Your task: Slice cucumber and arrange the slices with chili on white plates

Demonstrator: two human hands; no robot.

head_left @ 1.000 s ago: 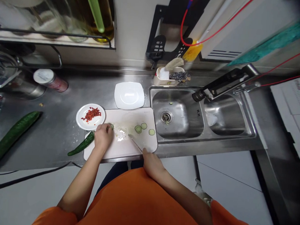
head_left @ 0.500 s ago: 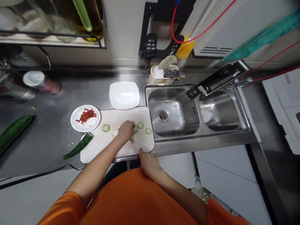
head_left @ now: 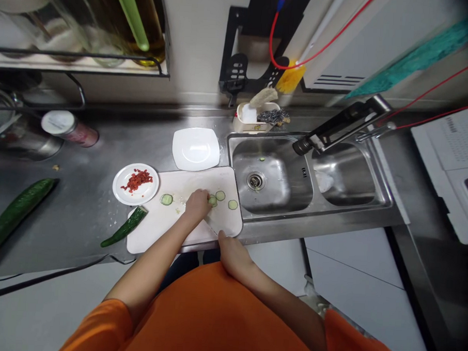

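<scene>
The metal counter (head_left: 91, 190) runs along the wall, with a sink (head_left: 282, 185) set in it on the right and jars (head_left: 54, 28) on a shelf whose tops I can't see. A white board (head_left: 157, 229) lies at the counter's front edge. My left hand (head_left: 197, 205) is over the middle of the board, fingers bunched and pointing right, with the tips at a cucumber slice (head_left: 212, 201). My own hand hides part of it, so I can't tell if I'm pinching it or just touching it. Two more slices (head_left: 232, 204) lie toward the board's right edge, and another round (head_left: 167, 199) is near the far left corner; it may be more than one. My right hand (head_left: 234, 255) is at the board's front edge, curled tight around a knife (head_left: 212, 227). The handle is hidden in my fist, and the thin blade is hard to see on the white. A cut cucumber (head_left: 123, 228) lies across the board's left edge. A small plate (head_left: 117, 192) of red bits (head_left: 137, 180) covers the far left corner. A big cucumber (head_left: 19, 212) lies at the counter's left, one end out of my view.
</scene>
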